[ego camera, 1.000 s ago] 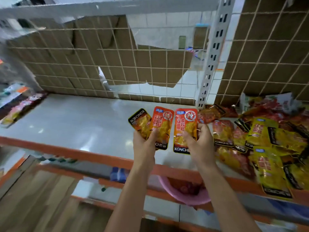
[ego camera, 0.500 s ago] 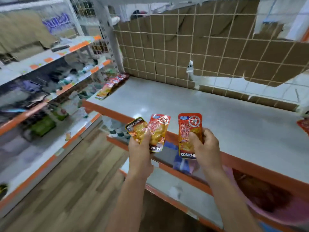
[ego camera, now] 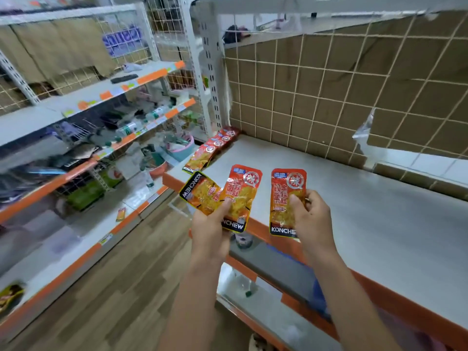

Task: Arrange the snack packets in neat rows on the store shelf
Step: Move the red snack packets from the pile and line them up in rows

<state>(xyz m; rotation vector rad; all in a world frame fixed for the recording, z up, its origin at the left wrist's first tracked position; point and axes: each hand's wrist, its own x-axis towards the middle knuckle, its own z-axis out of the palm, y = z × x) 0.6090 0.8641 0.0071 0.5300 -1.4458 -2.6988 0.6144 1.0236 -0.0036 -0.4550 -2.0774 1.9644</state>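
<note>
My left hand (ego camera: pixel 210 229) grips two red and yellow snack packets (ego camera: pixel 240 193), fanned out, the left one turned sideways. My right hand (ego camera: pixel 312 219) holds a single upright snack packet (ego camera: pixel 285 198) by its right side. Both hands hover over the orange front edge of the grey store shelf (ego camera: pixel 367 206). A row of overlapping packets (ego camera: pixel 210 150) lies along the shelf's far left edge, running toward the back corner.
A wire grid backed with brown cardboard (ego camera: pixel 329 84) closes the rear of the shelf. A neighbouring shelving unit (ego camera: pixel 101 102) on the left carries mixed goods and a pink basin (ego camera: pixel 181 148). Wooden floor (ego camera: pixel 106 287) lies below, and a lower shelf (ego camera: pixel 266 312) sits under my arms.
The view has swung left from the loose pile of packets on the right to the shelf's left end. Both hands have kept their packets.
</note>
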